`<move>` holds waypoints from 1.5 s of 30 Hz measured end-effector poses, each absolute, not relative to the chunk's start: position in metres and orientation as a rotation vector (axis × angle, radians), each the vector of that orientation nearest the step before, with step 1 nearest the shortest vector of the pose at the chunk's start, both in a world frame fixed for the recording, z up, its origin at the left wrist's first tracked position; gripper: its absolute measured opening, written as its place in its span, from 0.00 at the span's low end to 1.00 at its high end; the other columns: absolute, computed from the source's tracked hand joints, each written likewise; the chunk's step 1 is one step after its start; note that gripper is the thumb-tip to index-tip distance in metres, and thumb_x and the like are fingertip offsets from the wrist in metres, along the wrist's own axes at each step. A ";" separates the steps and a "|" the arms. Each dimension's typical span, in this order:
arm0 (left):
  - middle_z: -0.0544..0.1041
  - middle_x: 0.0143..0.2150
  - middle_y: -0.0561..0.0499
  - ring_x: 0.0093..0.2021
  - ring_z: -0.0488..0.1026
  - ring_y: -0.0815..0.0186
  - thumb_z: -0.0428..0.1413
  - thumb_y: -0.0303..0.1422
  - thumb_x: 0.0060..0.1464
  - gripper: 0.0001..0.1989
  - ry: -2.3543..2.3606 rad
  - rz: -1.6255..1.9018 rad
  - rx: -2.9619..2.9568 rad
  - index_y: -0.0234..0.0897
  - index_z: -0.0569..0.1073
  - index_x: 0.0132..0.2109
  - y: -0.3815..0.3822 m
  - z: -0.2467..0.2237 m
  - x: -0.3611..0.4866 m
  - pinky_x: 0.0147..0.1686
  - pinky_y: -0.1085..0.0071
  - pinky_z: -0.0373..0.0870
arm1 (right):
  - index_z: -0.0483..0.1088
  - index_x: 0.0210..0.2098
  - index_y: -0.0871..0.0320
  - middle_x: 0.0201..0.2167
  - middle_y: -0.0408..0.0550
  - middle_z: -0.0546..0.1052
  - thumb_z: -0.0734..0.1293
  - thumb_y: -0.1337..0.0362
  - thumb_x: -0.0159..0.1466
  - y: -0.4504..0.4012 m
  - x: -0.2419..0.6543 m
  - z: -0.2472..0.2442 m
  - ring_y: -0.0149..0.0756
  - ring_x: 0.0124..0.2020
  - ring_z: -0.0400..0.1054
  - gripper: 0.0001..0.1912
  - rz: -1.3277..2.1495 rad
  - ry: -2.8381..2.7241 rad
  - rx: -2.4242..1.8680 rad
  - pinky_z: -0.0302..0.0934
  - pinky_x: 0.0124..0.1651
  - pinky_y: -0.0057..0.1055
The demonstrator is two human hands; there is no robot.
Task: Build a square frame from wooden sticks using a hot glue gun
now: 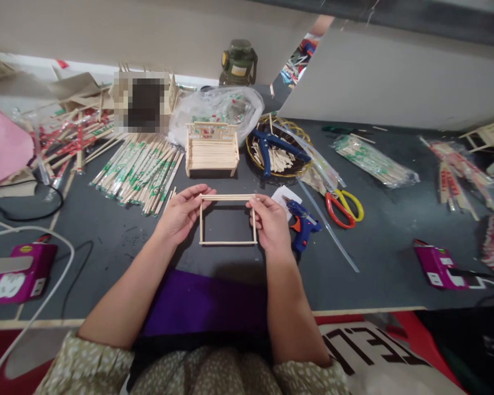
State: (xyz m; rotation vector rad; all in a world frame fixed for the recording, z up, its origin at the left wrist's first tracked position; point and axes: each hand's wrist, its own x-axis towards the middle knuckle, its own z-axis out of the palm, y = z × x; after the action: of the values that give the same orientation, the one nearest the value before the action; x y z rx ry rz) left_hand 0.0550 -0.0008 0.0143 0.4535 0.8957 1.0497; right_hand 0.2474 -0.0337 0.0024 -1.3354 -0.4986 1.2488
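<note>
A rectangular frame of thin wooden sticks [228, 243] is held up over the dark table, its far side made of more than one stick. My left hand [184, 214] pinches its far left corner. At the far right corner, my right hand [270, 218] grips it between thumb and fingers. Beyond the hands stands a small bench-like model of wooden sticks [212, 152]. A blue glue gun [304, 226] lies just right of my right hand.
Wrapped chopsticks [138, 173] are heaped at the left. A yellow-rimmed basket [278, 169] holds short sticks and a blue tool. Scissors [343, 208], a clear glue stick [333, 236] and a wrapped bundle [374, 160] lie right. Purple boxes [27, 271] sit near both sides.
</note>
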 end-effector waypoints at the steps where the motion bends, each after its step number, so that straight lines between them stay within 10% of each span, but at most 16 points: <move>1: 0.81 0.42 0.44 0.48 0.79 0.65 0.56 0.17 0.53 0.09 0.889 1.045 0.448 0.28 0.77 0.40 -0.001 0.015 0.056 0.52 0.72 0.75 | 0.72 0.30 0.58 0.22 0.39 0.74 0.77 0.58 0.44 -0.034 0.246 0.002 0.19 0.16 0.51 0.17 1.250 -0.494 -1.336 0.40 0.14 0.17; 10: 0.81 0.35 0.48 0.39 0.81 0.65 0.61 0.27 0.56 0.02 0.912 0.977 0.470 0.32 0.78 0.37 -0.002 0.012 0.054 0.39 0.71 0.80 | 0.70 0.28 0.57 0.22 0.37 0.72 0.77 0.60 0.44 -0.035 0.243 0.005 0.19 0.17 0.50 0.16 1.342 -0.473 -1.275 0.37 0.14 0.18; 22: 0.79 0.32 0.52 0.34 0.79 0.67 0.70 0.30 0.41 0.23 1.004 1.127 0.744 0.34 0.75 0.46 -0.005 0.009 0.056 0.35 0.73 0.77 | 0.70 0.27 0.58 0.23 0.38 0.72 0.77 0.63 0.44 -0.036 0.242 0.007 0.18 0.17 0.49 0.15 1.406 -0.426 -1.202 0.39 0.15 0.17; 32: 0.77 0.28 0.53 0.30 0.78 0.68 0.69 0.33 0.41 0.20 1.060 1.115 0.764 0.33 0.75 0.41 -0.003 0.011 0.057 0.29 0.75 0.76 | 0.70 0.36 0.55 0.28 0.40 0.74 0.76 0.57 0.48 -0.035 0.237 -0.002 0.22 0.19 0.52 0.19 1.187 -0.613 -1.383 0.42 0.17 0.20; 45: 0.77 0.29 0.53 0.33 0.80 0.64 0.68 0.30 0.44 0.15 1.049 1.201 0.731 0.33 0.74 0.39 -0.003 0.012 0.056 0.25 0.76 0.77 | 0.78 0.43 0.52 0.38 0.49 0.77 0.67 0.62 0.66 -0.064 0.228 0.016 0.42 0.42 0.66 0.09 0.605 -2.042 -1.414 0.61 0.47 0.41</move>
State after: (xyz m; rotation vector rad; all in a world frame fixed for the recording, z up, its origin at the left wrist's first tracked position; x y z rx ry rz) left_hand 0.0561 -0.0029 0.0122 0.7315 1.0492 1.2014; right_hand 0.2277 -0.0640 0.0156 -1.4143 -2.0425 0.6050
